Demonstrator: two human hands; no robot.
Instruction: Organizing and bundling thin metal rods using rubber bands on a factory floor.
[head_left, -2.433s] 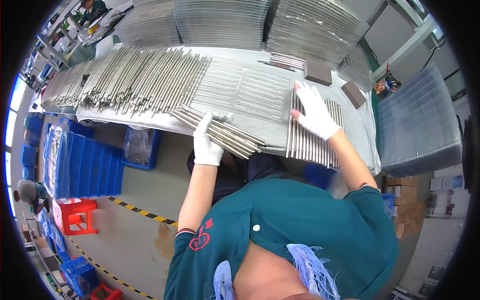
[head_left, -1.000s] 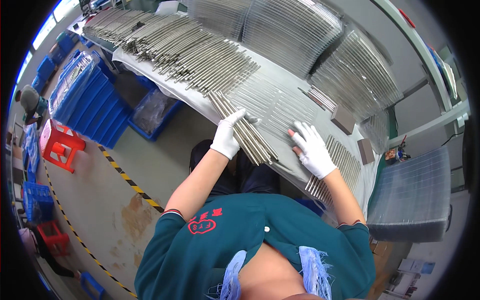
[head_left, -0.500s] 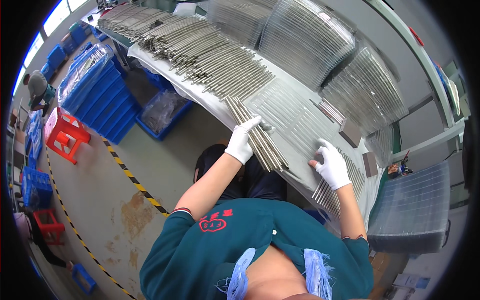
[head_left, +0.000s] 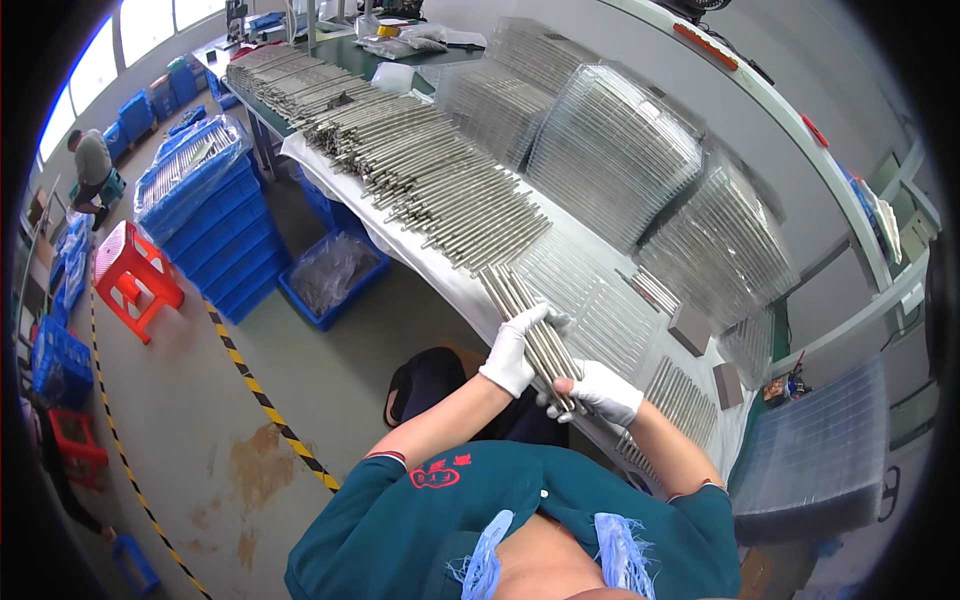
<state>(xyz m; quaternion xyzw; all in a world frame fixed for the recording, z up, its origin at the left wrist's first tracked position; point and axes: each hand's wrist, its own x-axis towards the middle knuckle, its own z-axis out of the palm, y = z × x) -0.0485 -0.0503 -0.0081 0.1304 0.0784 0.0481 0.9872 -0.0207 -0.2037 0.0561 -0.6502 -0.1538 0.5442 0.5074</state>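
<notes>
A bundle of metal rods (head_left: 533, 326) lies slantwise across both my hands, over the near edge of the table. My left hand (head_left: 514, 352), in a white glove with bare fingertips hidden, is wrapped round the middle of the bundle. Round its near end closes my right hand (head_left: 597, 391), gloved too, with a bare thumb showing on top. Just beyond sits a clear plastic tray (head_left: 585, 295) with rows of grooves. To the left spreads a long layer of metal rods (head_left: 450, 190). More rods (head_left: 680, 405) lie side by side right of my right hand.
Stacks of clear trays (head_left: 615, 150) stand along the table's back. Two grey-brown blocks, one here (head_left: 690, 328), rest at the right. On the floor at left are stacked blue crates (head_left: 215, 230), a red stool (head_left: 135, 280) and a crate with plastic film (head_left: 335, 275). Another person (head_left: 92, 165) sits far left.
My right hand has come left from above the table and closed on the near end of the rod bundle. My left hand still holds it. The view has shifted slightly.
</notes>
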